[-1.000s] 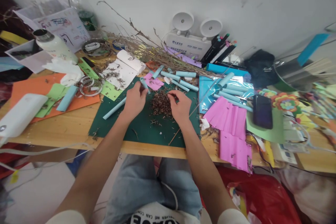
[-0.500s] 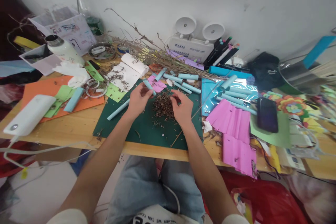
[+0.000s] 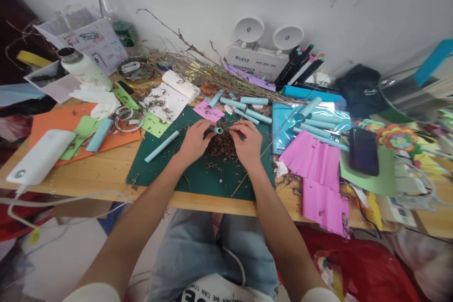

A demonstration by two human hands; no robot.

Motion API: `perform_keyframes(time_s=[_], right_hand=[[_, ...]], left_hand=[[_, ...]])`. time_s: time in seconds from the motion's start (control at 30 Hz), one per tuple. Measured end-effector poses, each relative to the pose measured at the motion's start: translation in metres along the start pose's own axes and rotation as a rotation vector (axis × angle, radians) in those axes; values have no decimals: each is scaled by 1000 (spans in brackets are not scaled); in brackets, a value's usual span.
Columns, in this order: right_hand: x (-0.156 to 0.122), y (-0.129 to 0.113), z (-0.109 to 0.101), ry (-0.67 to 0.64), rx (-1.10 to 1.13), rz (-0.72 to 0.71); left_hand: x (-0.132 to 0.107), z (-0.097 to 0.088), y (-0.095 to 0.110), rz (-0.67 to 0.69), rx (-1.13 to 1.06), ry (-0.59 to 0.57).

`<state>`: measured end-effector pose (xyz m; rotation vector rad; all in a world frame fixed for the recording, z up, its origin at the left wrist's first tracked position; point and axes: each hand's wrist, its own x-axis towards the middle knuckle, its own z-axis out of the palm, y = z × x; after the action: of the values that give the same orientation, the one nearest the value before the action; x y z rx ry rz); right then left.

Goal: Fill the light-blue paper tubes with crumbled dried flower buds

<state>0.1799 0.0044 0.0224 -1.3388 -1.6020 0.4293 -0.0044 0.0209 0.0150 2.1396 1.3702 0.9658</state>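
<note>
My left hand (image 3: 195, 144) pinches a short light-blue paper tube (image 3: 218, 130), whose open end points right. Just to the right of that opening is my right hand (image 3: 247, 144), its thumb and fingertips drawn together; what they hold is too small to make out. Below both hands a heap of dried brown plant bits (image 3: 222, 147) lies on a dark green mat (image 3: 205, 184). Another light-blue tube (image 3: 162, 146) rests on the mat left of my left hand. Several more tubes (image 3: 253, 113) lie behind my hands, near a pink paper slip (image 3: 208, 111).
Dry twigs (image 3: 212, 75) lie along the back, before a white emergency light (image 3: 258, 59). Right are a blue plastic packet (image 3: 283, 127), pink crepe paper (image 3: 313, 163) and a phone (image 3: 364, 152). Left are a white power bank (image 3: 40, 156), orange paper (image 3: 123, 139) and a bottle (image 3: 85, 68).
The tube in my left hand has turned from tilted upright to nearly level, its open end now toward my right hand. My right hand has stayed close by, fingertips raised near that opening.
</note>
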Motion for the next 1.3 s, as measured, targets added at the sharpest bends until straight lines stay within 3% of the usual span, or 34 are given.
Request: perform_keyframes(time_s=[0.17, 0.4, 0.83, 1.0, 1.3], right_hand=[[0, -1, -2, 47, -37, -21], [-2, -12, -4, 143, 50, -44], [-3, -13, 6, -22, 2, -91], [-3, -16, 5, -19, -58, -129], [-6, -8, 9, -5, 16, -41]], left_hand=[[0, 1, -1, -87, 65, -2], [-1, 3, 0, -75, 50, 12], [-2, 6, 0, -59, 90, -2], [-2, 7, 0, -44, 93, 4], [-2, 7, 0, -55, 112, -10]])
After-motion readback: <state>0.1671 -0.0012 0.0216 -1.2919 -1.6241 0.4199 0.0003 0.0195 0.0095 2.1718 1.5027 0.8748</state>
